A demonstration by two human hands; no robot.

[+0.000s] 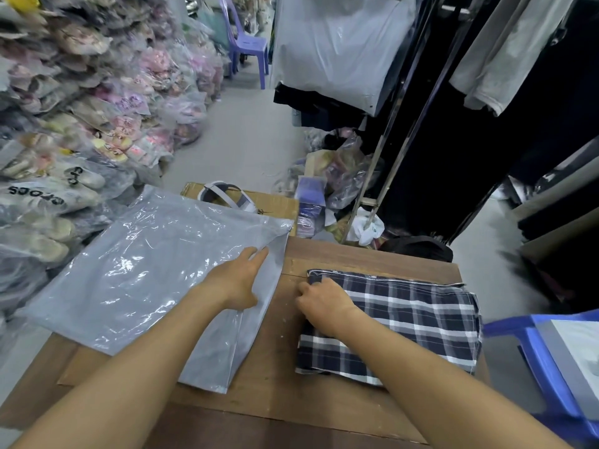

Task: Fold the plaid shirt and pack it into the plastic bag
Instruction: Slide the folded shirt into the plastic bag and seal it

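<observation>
The plaid shirt [405,322], dark blue with white checks, lies folded into a rectangle on the right side of the wooden table [285,393]. My right hand [324,303] grips the shirt's left edge, fingers curled over it. A large grey plastic bag [139,273] lies flat on the left side of the table, its open end facing the shirt. My left hand [236,280] rests flat on the bag near that opening, fingers stretched out and pressing the upper layer.
Piles of bagged shoes [74,131] line the left. A cardboard box with a tape dispenser [227,196] sits behind the bag. Hanging clothes on a metal rack [405,131] stand at the right. A blue plastic stool [544,371] is by the table's right edge.
</observation>
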